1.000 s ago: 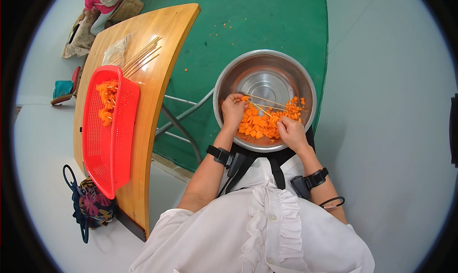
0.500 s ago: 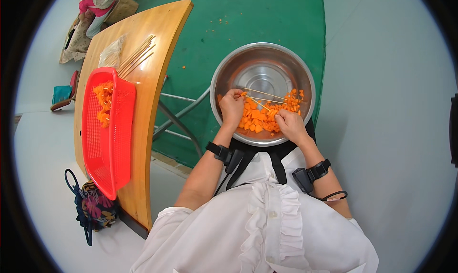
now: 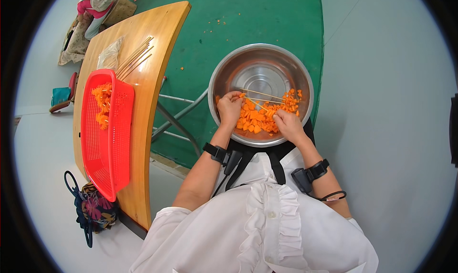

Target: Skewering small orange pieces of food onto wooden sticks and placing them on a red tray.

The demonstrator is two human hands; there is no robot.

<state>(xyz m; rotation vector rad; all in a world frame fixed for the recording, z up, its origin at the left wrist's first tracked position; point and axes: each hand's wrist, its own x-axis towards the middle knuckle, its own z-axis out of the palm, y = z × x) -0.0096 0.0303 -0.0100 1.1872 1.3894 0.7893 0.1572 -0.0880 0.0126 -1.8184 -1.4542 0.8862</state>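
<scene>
A wide steel basin (image 3: 233, 65) sits at my lap with a heap of chopped orange pieces (image 3: 249, 120), carrot by their look, along its near and right side. My right hand (image 3: 290, 126) is closed around the lower end of a bamboo skewer (image 3: 256, 104), with orange pieces bunched on it by the fingers. The skewer slants up and left toward my left hand (image 3: 230, 109), which pinches a small carrot piece (image 3: 242, 95) at its tip. Whether the tip has pierced that piece is too small to tell. More thin sticks (image 3: 262, 93) lie across the basin behind the skewer.
On the wooden table (image 3: 164, 39) to my left stand a red plastic basket (image 3: 121, 144) with filled orange skewers, a bundle of sticks (image 3: 136, 58) and a clear bag (image 3: 110, 54). A patterned bag (image 3: 98, 206) is beside the table. Another person (image 3: 95, 5) is at the far left.
Both hands keep almost the same places and grips. The whole view has shifted very slightly.
</scene>
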